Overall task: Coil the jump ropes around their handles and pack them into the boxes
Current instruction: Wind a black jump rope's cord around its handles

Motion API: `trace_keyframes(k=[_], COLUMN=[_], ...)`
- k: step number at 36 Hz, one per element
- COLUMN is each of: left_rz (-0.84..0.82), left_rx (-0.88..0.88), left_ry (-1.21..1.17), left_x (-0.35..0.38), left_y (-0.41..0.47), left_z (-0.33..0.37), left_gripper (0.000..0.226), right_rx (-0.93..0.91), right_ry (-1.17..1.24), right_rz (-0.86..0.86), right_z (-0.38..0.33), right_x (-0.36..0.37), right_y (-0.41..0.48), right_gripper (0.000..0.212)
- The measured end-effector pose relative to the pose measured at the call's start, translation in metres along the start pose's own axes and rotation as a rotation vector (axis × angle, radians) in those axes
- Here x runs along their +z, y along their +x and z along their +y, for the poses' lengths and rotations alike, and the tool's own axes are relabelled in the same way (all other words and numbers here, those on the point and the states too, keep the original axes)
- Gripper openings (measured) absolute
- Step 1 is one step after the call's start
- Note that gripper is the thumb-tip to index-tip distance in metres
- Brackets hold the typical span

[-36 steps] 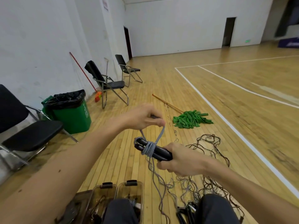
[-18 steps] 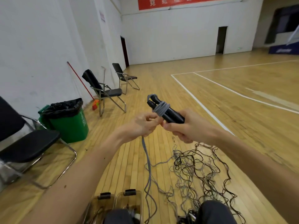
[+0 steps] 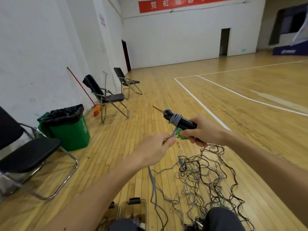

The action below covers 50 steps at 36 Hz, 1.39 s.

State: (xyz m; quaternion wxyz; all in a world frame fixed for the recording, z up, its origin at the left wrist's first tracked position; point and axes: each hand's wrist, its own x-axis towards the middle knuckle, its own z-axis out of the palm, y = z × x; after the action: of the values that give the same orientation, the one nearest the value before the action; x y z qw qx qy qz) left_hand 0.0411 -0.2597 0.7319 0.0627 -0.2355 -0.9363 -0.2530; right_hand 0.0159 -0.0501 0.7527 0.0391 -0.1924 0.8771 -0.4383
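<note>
Pale wooden gym floor [image 3: 225, 114] with white court lines [image 3: 200, 104] filled my feed, running back to a white wall [image 3: 166, 39] under a red banner [image 3: 183, 4]. Out in front, the right hand [image 3: 204, 130] gripped a pair of black handles [image 3: 185, 122] held together. Its fingers were curled round their near ends, and the far ends pointed up and to the left. A few turns of grey rope [image 3: 175, 120] sat wrapped tight round the handles near those far ends. From that coil a short taut strand ran down to the left hand [image 3: 156, 150], which pinched it between thumb and fingertips just below and left of the handles.

Below that hand the rope dropped slack to the floor and trailed toward me, joining a loose tangle of grey and dark ropes [image 3: 205, 174] spread over the boards on the right. At the bottom edge I saw two clear plastic boxes [image 3: 128, 214] with dark latches, side by side near the person's knees [image 3: 223, 219]. I could not make out what lay inside them.

A bit of green mop head [image 3: 180, 137] showed between the two hands, and its stick [image 3: 157, 108] poked out beyond the handles. Along the left wall stood a green bin [image 3: 71, 130] lined with a black bag, three black folding chairs [image 3: 108, 97], and a red-handled broom [image 3: 80, 85] leaning on the wall.
</note>
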Motion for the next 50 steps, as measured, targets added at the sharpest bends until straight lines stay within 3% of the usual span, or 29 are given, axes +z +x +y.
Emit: trace_keyframes(k=[3, 7, 14, 26, 31, 39, 43, 47, 50], left_rz=[0.013, -0.013, -0.153, -0.178, -0.248, -0.465, -0.543, -0.602, -0.616], left_rx=[0.070, 0.173, 0.343, 0.399, 0.333, 0.163, 0.127, 0.122, 0.136], left_ry=[0.334, 0.570, 0.660, 0.410, 0.256, -0.149, -0.321, -0.478, -0.534], left_x=[-0.006, -0.024, -0.056, -0.064, -0.062, -0.061, -0.062, -0.064, -0.067], left_y=[-0.004, -0.008, -0.014, -0.009, -0.006, -0.010, -0.012, -0.011, -0.010], left_z=[0.005, 0.011, 0.035, 0.027, 0.025, 0.008, 0.001, -0.005, -0.007], left_gripper=[0.024, 0.028, 0.031, 0.026, 0.028, 0.005, 0.018, 0.049, 0.062], right_rx=[0.020, 0.083, 0.225, 0.205, 0.153, -0.012, -0.110, -0.143, -0.157], right_ry=[-0.006, -0.022, -0.103, -0.384, -0.535, -0.652, -0.601, -0.465, -0.370], right_rz=[-0.033, -0.108, -0.448, -0.611, -0.617, -0.559, -0.518, -0.495, -0.473], right_z=[0.004, 0.003, -0.018, -0.050, -0.056, -0.058, -0.059, -0.058, -0.054], right_x=[0.001, 0.008, 0.011, 0.027, 0.034, 0.034, 0.033, 0.031, 0.033], right_y=[0.003, 0.003, -0.004, -0.023, -0.030, -0.040, -0.046, -0.052, -0.054], right_gripper=[0.015, 0.020, 0.018, 0.018, 0.019, 0.024, 0.029, 0.038, 0.028])
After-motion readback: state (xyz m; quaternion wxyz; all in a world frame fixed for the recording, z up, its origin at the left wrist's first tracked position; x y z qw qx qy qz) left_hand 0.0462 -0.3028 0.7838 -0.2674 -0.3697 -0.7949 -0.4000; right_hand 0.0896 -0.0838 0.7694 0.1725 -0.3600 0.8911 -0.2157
